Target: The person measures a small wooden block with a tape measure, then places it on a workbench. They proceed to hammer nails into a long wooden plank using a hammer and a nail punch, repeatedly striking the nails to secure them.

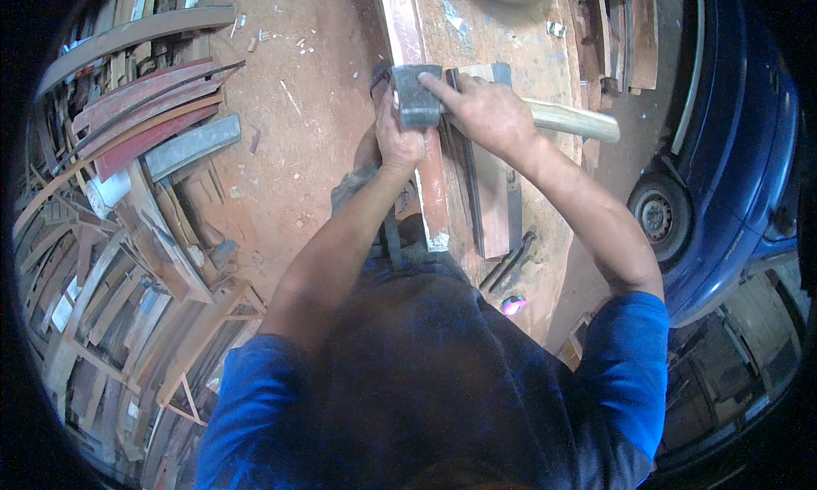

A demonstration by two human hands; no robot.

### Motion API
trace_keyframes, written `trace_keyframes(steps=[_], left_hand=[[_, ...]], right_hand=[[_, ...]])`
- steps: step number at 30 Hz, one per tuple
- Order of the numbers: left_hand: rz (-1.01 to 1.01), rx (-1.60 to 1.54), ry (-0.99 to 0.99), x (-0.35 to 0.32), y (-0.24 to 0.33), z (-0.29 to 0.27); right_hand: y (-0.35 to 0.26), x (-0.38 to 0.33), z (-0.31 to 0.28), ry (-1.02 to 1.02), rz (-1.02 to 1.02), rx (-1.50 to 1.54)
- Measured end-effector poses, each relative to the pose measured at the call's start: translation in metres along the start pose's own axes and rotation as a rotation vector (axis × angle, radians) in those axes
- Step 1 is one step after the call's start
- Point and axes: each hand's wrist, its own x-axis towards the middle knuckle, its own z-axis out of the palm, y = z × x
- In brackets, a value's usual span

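A grey metal block-shaped tool head point(415, 99) rests on a long reddish plank point(434, 192) lying along the workbench. A pale wooden handle point(579, 122) lines up with that head and sticks out past my right wrist. My left hand point(398, 143) grips the head from the near side. My right hand point(487, 114) closes over the handle just behind the head, its index finger stretched onto the top of the metal. A darker flat board point(494, 205) lies beside the plank, partly under my right hand.
The bench top point(511, 39) holds chips and scraps. A heap of curved and straight wood offcuts point(128, 235) fills the left side on red dirt ground point(298, 133). A blue car point(740, 133) with its wheel point(655, 218) stands close on the right.
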Motion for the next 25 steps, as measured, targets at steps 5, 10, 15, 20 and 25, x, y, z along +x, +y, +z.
trace_keyframes(steps=[5, 10, 15, 20, 25], left_hand=[[0.14, 0.247, 0.12, 0.005, 0.045, 0.002], [0.039, 0.223, 0.13, 0.004, 0.053, 0.002], [0.027, 0.208, 0.104, 0.004, 0.061, 0.001], [0.061, 0.223, 0.117, 0.004, 0.051, 0.0], [0.023, 0.207, 0.127, 0.004, 0.051, 0.001]], right_hand=[[0.046, 0.026, -0.01, 0.093, 0.17, 0.544], [0.077, 0.084, -0.03, -0.118, 0.434, 0.622], [0.085, 0.091, -0.022, 0.115, -0.149, 0.417], [0.083, 0.098, -0.042, -0.264, 0.259, 0.489], [0.089, 0.092, -0.027, -0.163, 0.023, 0.518]])
